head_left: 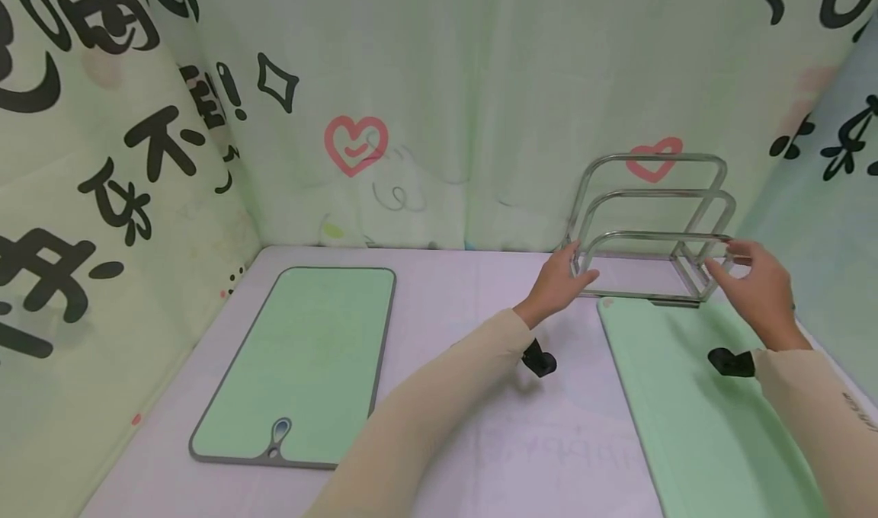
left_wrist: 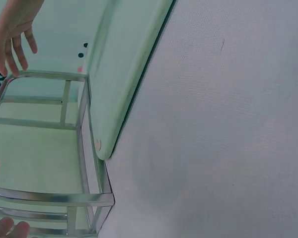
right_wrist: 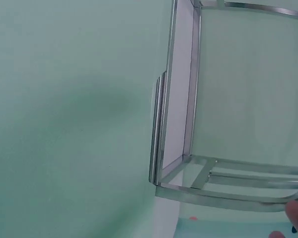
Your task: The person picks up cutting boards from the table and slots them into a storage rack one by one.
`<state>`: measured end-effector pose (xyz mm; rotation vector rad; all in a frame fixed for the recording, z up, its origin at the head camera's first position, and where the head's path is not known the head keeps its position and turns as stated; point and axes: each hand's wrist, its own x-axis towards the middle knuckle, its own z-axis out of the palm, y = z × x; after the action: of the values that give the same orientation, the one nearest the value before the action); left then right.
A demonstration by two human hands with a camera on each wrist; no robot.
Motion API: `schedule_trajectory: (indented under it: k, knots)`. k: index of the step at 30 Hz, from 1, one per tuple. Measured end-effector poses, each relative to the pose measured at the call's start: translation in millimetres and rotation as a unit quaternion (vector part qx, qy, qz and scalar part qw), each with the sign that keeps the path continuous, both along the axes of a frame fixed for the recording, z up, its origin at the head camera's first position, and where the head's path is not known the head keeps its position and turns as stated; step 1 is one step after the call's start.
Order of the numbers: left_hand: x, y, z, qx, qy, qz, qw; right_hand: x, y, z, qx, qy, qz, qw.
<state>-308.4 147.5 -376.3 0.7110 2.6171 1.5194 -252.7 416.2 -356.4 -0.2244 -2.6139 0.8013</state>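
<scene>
A silver metal rack (head_left: 652,236) with three upright loops stands at the back right of the table. My left hand (head_left: 554,282) holds its left end, thumb in front of the bars. At its right end, my right hand (head_left: 757,289) touches a bar with fairly straight fingers, the thumb apart. In the left wrist view, these right fingers (left_wrist: 17,47) hang at the rack's corner. In the right wrist view only fingertips (right_wrist: 295,213) show beside a bar. A green cutting board (head_left: 713,396) lies in front of the rack, its far end close to the rack's front edge.
A second green cutting board (head_left: 302,350) with a grey rim lies on the left of the pale purple table (head_left: 473,305). Printed curtains (head_left: 425,84) close off the back and both sides. Black wrist mounts (head_left: 730,362) stick out near both cuffs.
</scene>
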Motion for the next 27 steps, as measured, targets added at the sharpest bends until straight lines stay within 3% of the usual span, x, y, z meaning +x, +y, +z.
schedule_trajectory:
  k: [5,9,14,17,21,23,27]
  knots:
    - [-7.5,1.7,2.3,0.012,-0.01,0.005,0.9999,-15.4,25,-13.5,-0.077,0.043,-0.015,0.996]
    - [-14.3,2.0,5.1,0.038,-0.037,-0.001,0.9986,-20.9,36,-13.9,-0.116,0.024,-0.002,0.9929]
    - [-21.6,2.2,7.6,0.055,-0.058,-0.018,0.9966,-19.1,43,-6.7,-0.169,-0.006,0.045,0.9845]
    - [-25.4,3.0,9.1,0.063,-0.069,-0.028,0.9952,-19.4,48,-4.2,-0.218,-0.01,0.072,0.9732]
    - [-29.7,4.3,10.7,0.062,-0.085,-0.041,0.9936,-23.5,55,-2.7,-0.312,-0.023,0.126,0.9416]
    - [-32.1,4.7,11.5,0.057,-0.094,-0.047,0.9928,-27.1,58,-2.2,-0.301,-0.053,0.135,0.9427]
    - [-37.4,5.7,13.5,0.061,-0.11,-0.054,0.9906,-35.7,62,-1.0,-0.209,-0.115,0.13,0.9624]
